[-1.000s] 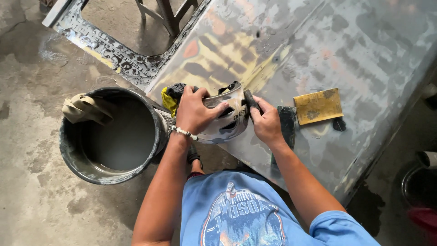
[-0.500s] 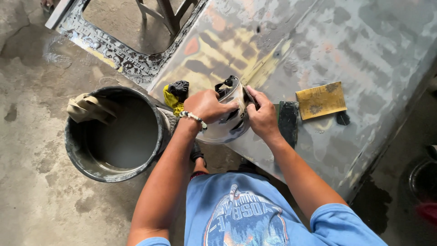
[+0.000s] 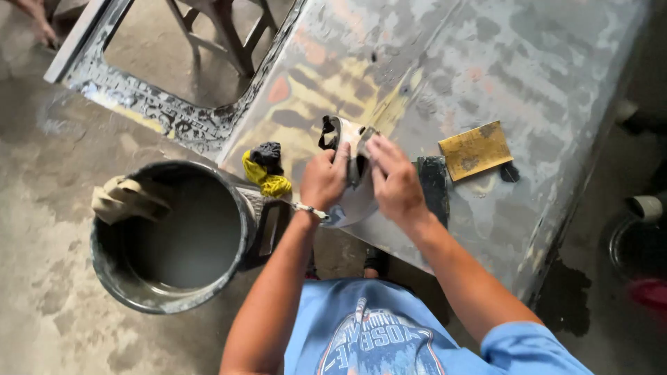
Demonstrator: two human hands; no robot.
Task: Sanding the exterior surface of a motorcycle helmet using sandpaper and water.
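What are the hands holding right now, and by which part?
Both hands, left hand and right hand, grip a folded whitish, black-edged piece by its lower part; what it is cannot be told.

- I see soft, even daylight over the whole view, with no hard-edged shadows.
- The metal panel (image 3: pixel 486 76) gives a pale sheen toward 1 o'clock, mild and not blown out.
- The inside of the bucket (image 3: pixel 170 236) at 8 o'clock sits in deep shade.
- Corners at 4 and 5 o'clock go dim and murky.
- My left hand (image 3: pixel 323 179) and right hand (image 3: pixel 396 182) look slightly soft from motion; the concrete floor (image 3: pixel 48 173) is sharper.
- Lines bow a little toward the edges.
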